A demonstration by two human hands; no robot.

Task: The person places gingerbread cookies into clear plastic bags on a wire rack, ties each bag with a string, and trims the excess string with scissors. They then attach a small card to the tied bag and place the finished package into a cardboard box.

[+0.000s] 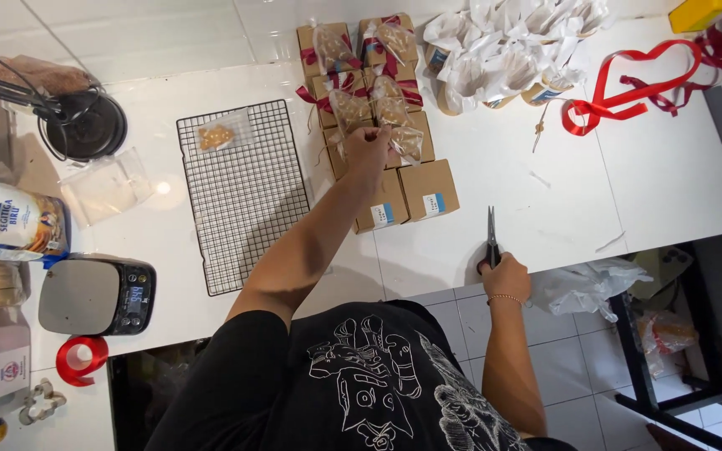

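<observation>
My left hand [367,149] reaches out over a cluster of small brown cardboard boxes [428,190]. Its fingers are closed on a clear cookie bag [351,113] lying on one of them. Several boxes further back carry clear cookie bags tied with dark red ribbon [394,63]. My right hand [505,276] rests at the near edge of the white table [545,175]. It grips black scissors [491,235] whose closed blades point away from me.
A black wire cooling rack [244,200] holding one clear cookie bag [221,134] lies left of the boxes. A kitchen scale [98,296], red tape roll [81,359], flour bag [10,221] and black pot [85,125] stand at the left. Loose red ribbon [628,83] and white-wrapped cups [511,54] lie at the back right.
</observation>
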